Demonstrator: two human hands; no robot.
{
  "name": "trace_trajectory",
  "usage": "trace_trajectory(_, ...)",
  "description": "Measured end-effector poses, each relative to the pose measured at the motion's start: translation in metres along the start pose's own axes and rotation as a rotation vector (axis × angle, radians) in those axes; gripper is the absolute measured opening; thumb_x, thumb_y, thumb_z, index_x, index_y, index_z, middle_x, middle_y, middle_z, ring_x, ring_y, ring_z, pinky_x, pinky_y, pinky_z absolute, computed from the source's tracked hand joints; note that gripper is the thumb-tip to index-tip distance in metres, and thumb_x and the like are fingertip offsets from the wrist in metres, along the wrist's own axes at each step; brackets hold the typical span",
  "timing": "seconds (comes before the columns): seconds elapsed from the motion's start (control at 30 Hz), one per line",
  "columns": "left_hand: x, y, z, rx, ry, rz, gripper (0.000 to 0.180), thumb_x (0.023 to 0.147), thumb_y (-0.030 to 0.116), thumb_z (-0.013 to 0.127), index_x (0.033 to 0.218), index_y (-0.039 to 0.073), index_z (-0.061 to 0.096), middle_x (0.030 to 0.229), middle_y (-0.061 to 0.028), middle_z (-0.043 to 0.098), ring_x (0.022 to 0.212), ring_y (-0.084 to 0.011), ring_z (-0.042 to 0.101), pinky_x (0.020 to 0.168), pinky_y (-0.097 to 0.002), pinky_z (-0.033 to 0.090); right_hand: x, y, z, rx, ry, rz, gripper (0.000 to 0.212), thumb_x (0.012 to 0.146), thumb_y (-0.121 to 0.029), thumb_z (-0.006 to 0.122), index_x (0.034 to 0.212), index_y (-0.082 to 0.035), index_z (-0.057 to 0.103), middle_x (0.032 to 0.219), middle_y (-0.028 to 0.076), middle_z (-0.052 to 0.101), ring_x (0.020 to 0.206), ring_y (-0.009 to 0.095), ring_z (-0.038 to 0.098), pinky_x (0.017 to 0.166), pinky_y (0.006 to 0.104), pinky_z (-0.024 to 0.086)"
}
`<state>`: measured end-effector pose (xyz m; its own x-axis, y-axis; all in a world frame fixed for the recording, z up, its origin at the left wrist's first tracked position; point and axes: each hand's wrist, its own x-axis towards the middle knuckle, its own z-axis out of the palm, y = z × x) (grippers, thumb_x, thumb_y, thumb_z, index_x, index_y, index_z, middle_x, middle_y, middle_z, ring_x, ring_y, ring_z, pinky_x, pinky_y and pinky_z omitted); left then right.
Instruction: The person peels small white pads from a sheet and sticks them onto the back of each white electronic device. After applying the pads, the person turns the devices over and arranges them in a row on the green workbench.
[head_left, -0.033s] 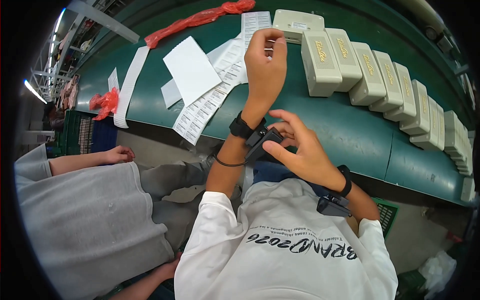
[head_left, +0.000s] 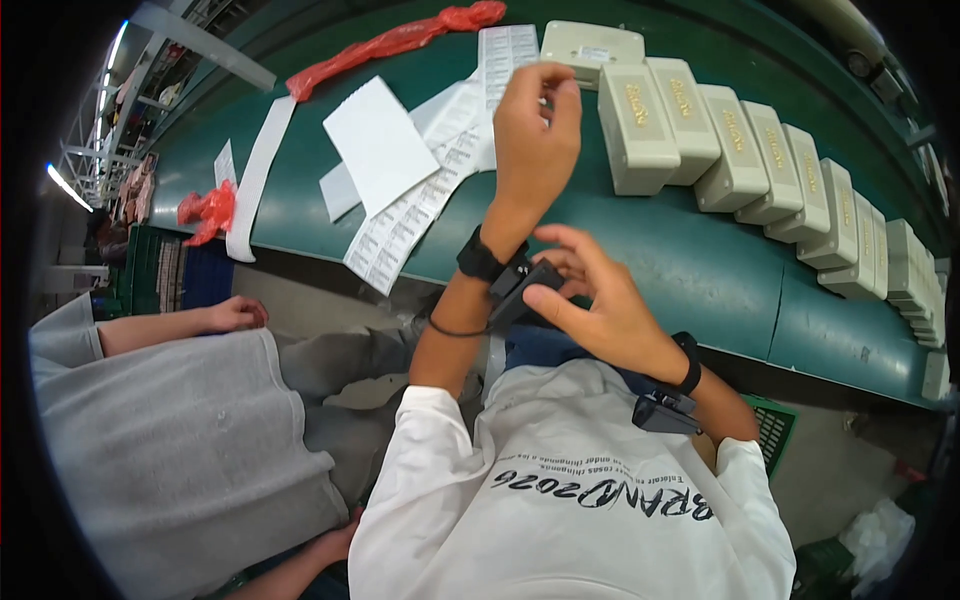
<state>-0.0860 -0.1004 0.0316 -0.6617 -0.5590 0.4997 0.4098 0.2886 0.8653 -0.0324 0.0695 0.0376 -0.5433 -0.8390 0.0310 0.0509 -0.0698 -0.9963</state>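
My left hand (head_left: 538,135) is raised over the green table, its fingers curled loosely toward the thumb with nothing in them. Around that wrist runs a black strap (head_left: 478,257) carrying a small black box-shaped device (head_left: 526,292) with a thin cable. My right hand (head_left: 610,310) reaches across to this device; its thumb presses the near edge and the bent fingers come round the other side. Part of those fingers is hidden behind the device. A similar black device (head_left: 665,412) is strapped to my right wrist.
Cream plastic housings (head_left: 638,130) stand in a curved row along the right of the green table (head_left: 640,225). White papers (head_left: 380,145), printed label sheets (head_left: 385,250) and red plastic film (head_left: 400,45) lie to the left. A co-worker in a grey shirt (head_left: 200,430) is close on my left.
My left hand has shifted very slightly down and to the right. The right hand stays at the wrist device.
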Motion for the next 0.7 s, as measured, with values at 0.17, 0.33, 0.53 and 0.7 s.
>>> trace_trajectory(0.17, -0.004, -0.021, 0.012, 0.152, -0.362, -0.119, 0.044, 0.095, 0.024, 0.066, 0.127, -0.004, 0.054, 0.112, -0.0147, 0.062, 0.1, -0.0238, 0.062, 0.076, -0.034, 0.053, -0.015, -0.01, -0.037, -0.283, -0.006, -0.066, 0.051, 0.09, -0.007, 0.073, 0.135, 0.001, 0.05, 0.115, 0.015, 0.068, 0.102, 0.02, 0.065, 0.085, 0.0321, 0.053)
trace_trajectory(0.33, -0.009, -0.028, 0.026, 0.057, -0.417, -0.219, 0.054, 0.094, 0.029, 0.068, 0.135, -0.002, 0.051, 0.123, -0.0167, 0.058, 0.112, -0.0253, 0.059, 0.084, -0.0339, 0.052, -0.005, -0.038, -0.119, -1.033, 0.268, -0.481, 0.056, 0.084, -0.011, 0.076, 0.134, -0.002, 0.054, 0.123, 0.017, 0.064, 0.112, 0.034, 0.062, 0.094, 0.0392, 0.05)
trace_trajectory(0.53, 0.051, -0.049, 0.021, 0.279, -0.727, -0.16, 0.071, 0.089, 0.033, 0.073, 0.144, 0.0, 0.042, 0.14, -0.0228, 0.047, 0.127, -0.0339, 0.05, 0.095, -0.0386, 0.049, 0.046, -0.043, -0.143, -1.377, 0.247, -0.503, 0.064, 0.085, -0.032, 0.076, 0.138, -0.006, 0.053, 0.142, 0.018, 0.051, 0.131, 0.038, 0.047, 0.109, 0.0467, 0.038)
trace_trajectory(0.7, 0.152, -0.103, -0.002, 0.81, -0.6, 0.507, 0.092, 0.075, 0.04, 0.084, 0.145, -0.001, 0.041, 0.143, -0.0265, 0.044, 0.131, -0.0396, 0.046, 0.106, -0.0431, 0.043, 0.056, -0.026, -0.143, -1.495, 0.154, -0.448, 0.071, 0.084, -0.046, 0.074, 0.14, -0.009, 0.052, 0.148, 0.018, 0.046, 0.136, 0.038, 0.042, 0.114, 0.0504, 0.032)
